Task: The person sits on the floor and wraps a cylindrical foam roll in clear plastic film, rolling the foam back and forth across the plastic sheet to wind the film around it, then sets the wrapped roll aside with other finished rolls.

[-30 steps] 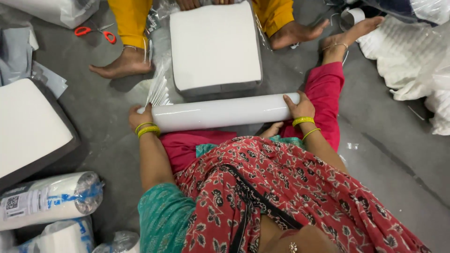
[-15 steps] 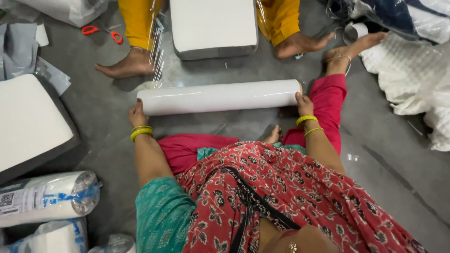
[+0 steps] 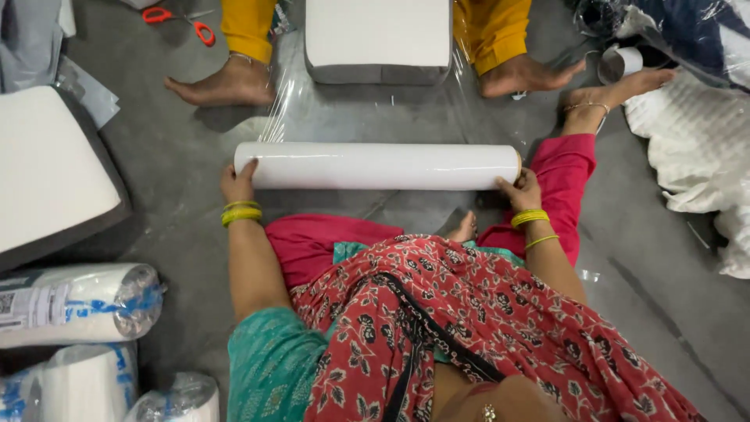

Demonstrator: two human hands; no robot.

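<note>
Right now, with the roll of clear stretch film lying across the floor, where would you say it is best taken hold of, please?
Probably at its two ends, one hand at each. The roll of stretch film lies crosswise, long and smooth, so a mid-grip would likely slip. The left hand and right hand already sit at the ends from the near side; the far side pays out film toward the white cushion.

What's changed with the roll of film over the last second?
The roll of stretch film has been pulled back from the white cushion block, paying out a clear sheet between them. The left hand and right hand stay on its two ends. The scissors look unmoved.
</note>
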